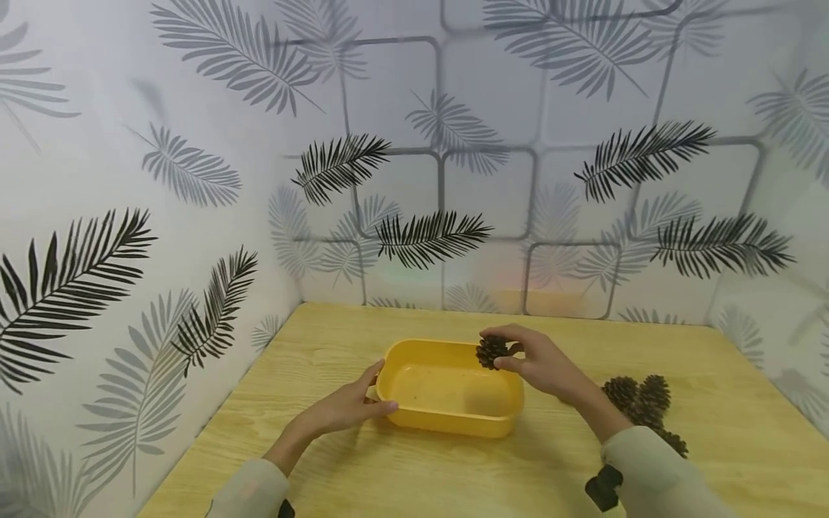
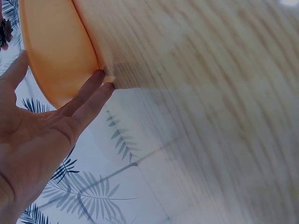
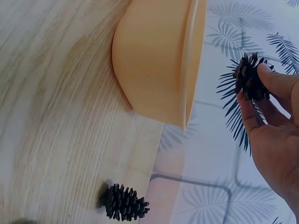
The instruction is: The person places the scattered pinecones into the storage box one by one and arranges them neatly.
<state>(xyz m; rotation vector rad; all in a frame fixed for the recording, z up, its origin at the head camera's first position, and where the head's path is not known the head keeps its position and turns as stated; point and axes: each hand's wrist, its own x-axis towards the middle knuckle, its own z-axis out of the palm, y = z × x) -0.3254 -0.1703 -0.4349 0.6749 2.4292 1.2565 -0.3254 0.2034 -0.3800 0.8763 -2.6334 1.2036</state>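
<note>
A yellow plastic tub (image 1: pixel 453 419) sits on the wooden table. My left hand (image 1: pixel 350 404) holds its left end, thumb at the front and fingers toward the back corner. In the left wrist view, fairly straight fingers (image 2: pixel 86 95) touch the tub's wall (image 2: pixel 58 51). Above the tub's back right rim, my right hand (image 1: pixel 537 357) pinches a brown pine cone (image 1: pixel 491 352) between thumb and fingertips. The right wrist view shows this pine cone (image 3: pixel 251 78) raised beside the tub (image 3: pixel 152 60). The visible floor of the tub bears no pine cone.
Several loose pine cones (image 1: pixel 654 393) lie grouped on the table (image 1: pixel 725 381) right of the tub, partly behind the right forearm. One pine cone (image 3: pixel 124 202) shows whole in the right wrist view. Leaf-patterned walls (image 1: pixel 401 194) border the table's back and left edges.
</note>
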